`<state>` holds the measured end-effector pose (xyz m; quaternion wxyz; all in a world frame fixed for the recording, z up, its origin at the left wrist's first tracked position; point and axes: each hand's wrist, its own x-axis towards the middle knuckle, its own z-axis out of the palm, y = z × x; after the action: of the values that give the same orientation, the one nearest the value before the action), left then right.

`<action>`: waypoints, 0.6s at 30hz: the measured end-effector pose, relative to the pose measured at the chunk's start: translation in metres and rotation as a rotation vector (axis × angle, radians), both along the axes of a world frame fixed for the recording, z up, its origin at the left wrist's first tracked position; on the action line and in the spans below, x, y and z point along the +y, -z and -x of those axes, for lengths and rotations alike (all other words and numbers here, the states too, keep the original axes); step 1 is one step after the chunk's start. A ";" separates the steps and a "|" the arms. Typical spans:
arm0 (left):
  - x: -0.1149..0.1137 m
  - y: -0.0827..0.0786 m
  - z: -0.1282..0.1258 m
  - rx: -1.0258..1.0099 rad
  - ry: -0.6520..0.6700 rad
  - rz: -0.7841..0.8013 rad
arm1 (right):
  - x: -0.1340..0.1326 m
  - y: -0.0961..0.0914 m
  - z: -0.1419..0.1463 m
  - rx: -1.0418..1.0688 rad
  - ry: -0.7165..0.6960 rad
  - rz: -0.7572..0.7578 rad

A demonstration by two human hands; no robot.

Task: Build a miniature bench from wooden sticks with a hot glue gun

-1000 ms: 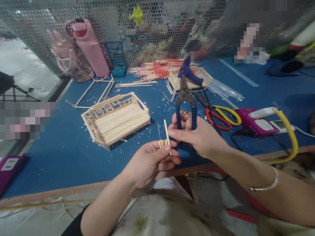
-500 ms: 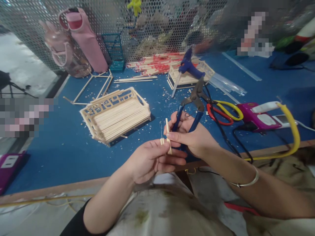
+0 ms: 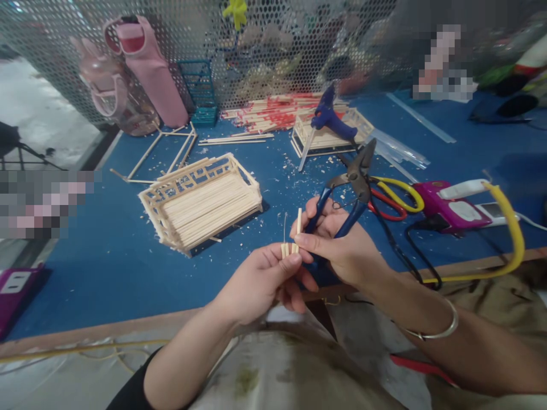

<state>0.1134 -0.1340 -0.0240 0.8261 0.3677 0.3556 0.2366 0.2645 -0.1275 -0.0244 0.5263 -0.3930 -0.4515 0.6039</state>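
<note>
My left hand (image 3: pixel 260 279) pinches several short pale wooden stick pieces (image 3: pixel 285 250) upright between thumb and fingers. A thin clear strand rises from their tops. Close beside it, my right hand (image 3: pixel 337 239) holds another short stick (image 3: pixel 299 220) between thumb and finger. The same hand also carries blue-handled cutters (image 3: pixel 358 175), their handles spread and dark jaws pointing away from me. Left of my hands, a small tray-like frame of glued wooden sticks (image 3: pixel 209 202) lies on the blue table (image 3: pixel 106 273).
Behind stand a second stick frame (image 3: pixel 299 138) with a blue glue gun (image 3: pixel 328 118) on it, and red-tipped sticks (image 3: pixel 265 114). Scissors (image 3: pixel 401 193), glue sticks (image 3: pixel 397 151) and a purple power strip (image 3: pixel 448 208) lie right. Pink bottles (image 3: pixel 156 74) stand back left.
My right hand and the cutters have shifted and turned rightward. The stick in its fingers has moved slightly right and up, and another short piece now shows at my left fingertips.
</note>
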 end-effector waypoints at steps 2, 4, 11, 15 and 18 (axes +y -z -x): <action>0.000 -0.002 0.000 0.022 0.038 -0.014 | -0.001 -0.001 -0.001 0.005 -0.022 0.013; 0.001 -0.003 0.001 0.037 0.073 -0.008 | -0.002 0.000 0.000 0.004 -0.036 0.023; 0.002 0.000 0.002 0.029 0.008 0.021 | 0.001 -0.005 -0.012 -0.367 -0.010 -0.022; 0.005 0.000 0.006 -0.007 -0.104 0.005 | -0.002 -0.021 -0.047 -0.877 -0.047 -0.052; 0.006 -0.001 0.006 -0.019 -0.120 0.019 | -0.011 -0.030 -0.070 -1.147 -0.182 0.011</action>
<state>0.1075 -0.1279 -0.0233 0.8170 0.3357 0.3715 0.2859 0.3350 -0.1387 0.0058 0.1412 -0.6197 -0.6934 0.3396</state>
